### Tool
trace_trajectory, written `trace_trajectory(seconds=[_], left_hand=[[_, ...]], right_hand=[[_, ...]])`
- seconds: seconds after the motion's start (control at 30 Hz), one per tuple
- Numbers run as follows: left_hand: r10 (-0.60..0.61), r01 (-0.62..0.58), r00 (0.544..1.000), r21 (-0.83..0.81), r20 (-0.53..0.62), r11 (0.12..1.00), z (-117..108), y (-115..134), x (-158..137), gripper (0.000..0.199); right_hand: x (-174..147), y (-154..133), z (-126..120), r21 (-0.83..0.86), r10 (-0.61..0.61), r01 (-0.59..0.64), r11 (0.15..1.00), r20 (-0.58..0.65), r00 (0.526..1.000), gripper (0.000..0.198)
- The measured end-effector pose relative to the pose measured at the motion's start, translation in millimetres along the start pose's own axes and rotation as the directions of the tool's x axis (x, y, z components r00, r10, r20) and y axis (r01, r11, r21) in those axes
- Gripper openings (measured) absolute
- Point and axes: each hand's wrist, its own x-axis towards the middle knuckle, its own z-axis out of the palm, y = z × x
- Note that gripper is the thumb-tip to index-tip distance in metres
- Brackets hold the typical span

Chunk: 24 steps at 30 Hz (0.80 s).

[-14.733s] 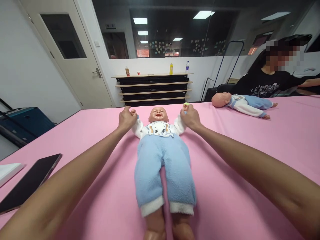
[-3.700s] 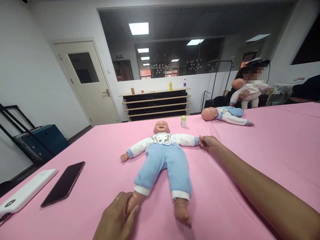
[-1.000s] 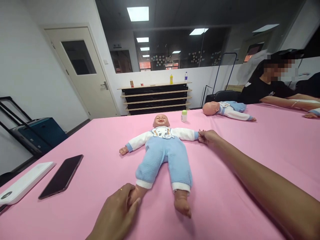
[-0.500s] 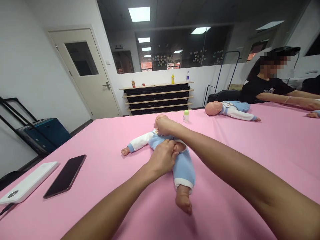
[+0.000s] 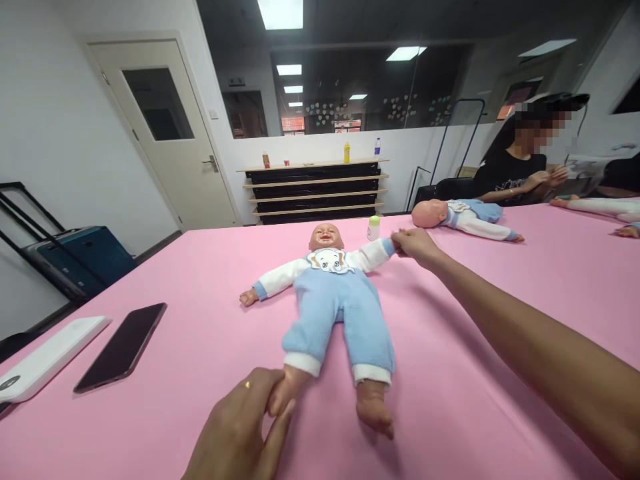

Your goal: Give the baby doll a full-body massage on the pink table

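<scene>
A baby doll (image 5: 336,303) in a light blue fleece suit with white sleeves lies on its back on the pink table (image 5: 500,400), head away from me. My left hand (image 5: 245,433) grips the doll's foot on the left side, near the table's front edge. My right hand (image 5: 415,243) holds the doll's hand on the right, stretching that arm out and slightly up. The doll's other arm lies flat, its other foot free.
A black phone (image 5: 120,347) and a white device (image 5: 45,359) lie at the left. A small white bottle (image 5: 373,229) stands behind the doll. A second doll (image 5: 465,217) lies at the far right by a seated person (image 5: 520,170). A blue suitcase (image 5: 75,257) stands on the floor.
Half a second ago both my hands had folded the doll's leg and arm over its body. Now they have drawn them back out, so the doll lies stretched diagonally again.
</scene>
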Motion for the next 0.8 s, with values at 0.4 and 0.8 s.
trace_trajectory(seconds=[0.4, 0.8], left_hand=[[-0.076, 0.073, 0.996, 0.067, 0.045, 0.995, -7.1, -23.1, 0.2, 0.012], [0.216, -0.22, 0.965, 0.007, 0.149, 0.976, 22.2, 56.9, 150.3, 0.005]], right_hand=[[-10.4, 48.3, -14.4, 0.146, 0.263, -0.258, 0.955, -0.019, 0.964, 0.013], [-80.2, -131.0, 129.9, -0.535, -0.322, 0.778, 0.329, 0.711, 0.625, 0.02]])
